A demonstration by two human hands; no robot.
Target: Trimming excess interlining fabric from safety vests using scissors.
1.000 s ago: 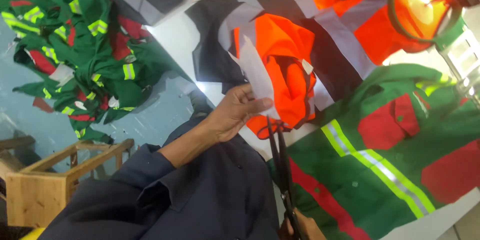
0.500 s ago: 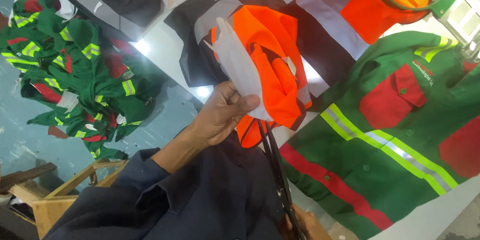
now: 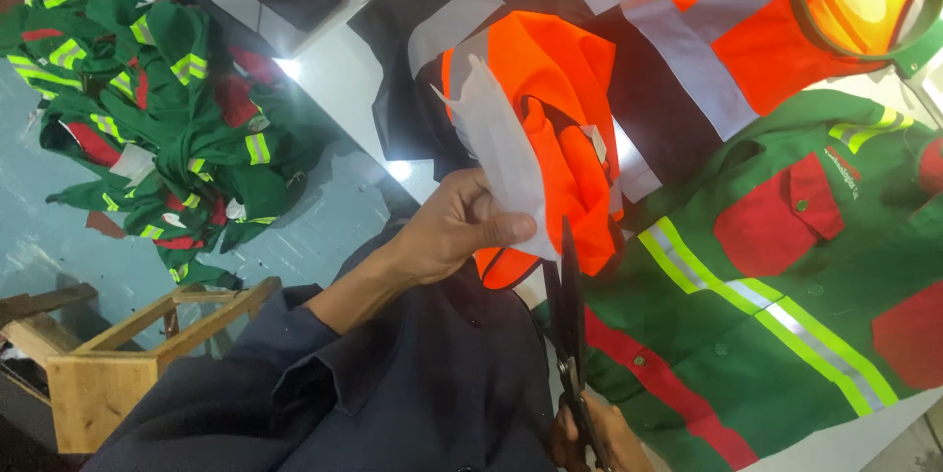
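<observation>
From the head camera, looking down, the person's left hand (image 3: 457, 231) sat near the middle of the view, its fingers curled shut and the thumb pinching the lower edge of a white strip of fabric (image 3: 501, 153), which rose from the grip toward eleven o'clock. At six o'clock, right at the bottom edge, the right hand (image 3: 589, 438) was closed around the handles of a pair of dark scissors (image 3: 570, 325); only part of that hand showed. The blades stood nearly upright, pointing to twelve o'clock, their tips just beside the strip's lower edge, and I could not tell whether they touched it. Behind the strip lay a bunched orange garment (image 3: 560, 128) on a white table (image 3: 339, 79). At four o'clock spread a green work jacket (image 3: 776, 334) with red pockets and yellow-and-silver reflective bands. At ten o'clock a heap of green and red garments (image 3: 157, 118) lay on the floor, and at eight o'clock stood a wooden stool (image 3: 128, 354). A dark navy sleeve (image 3: 295, 393) covered the left arm.
</observation>
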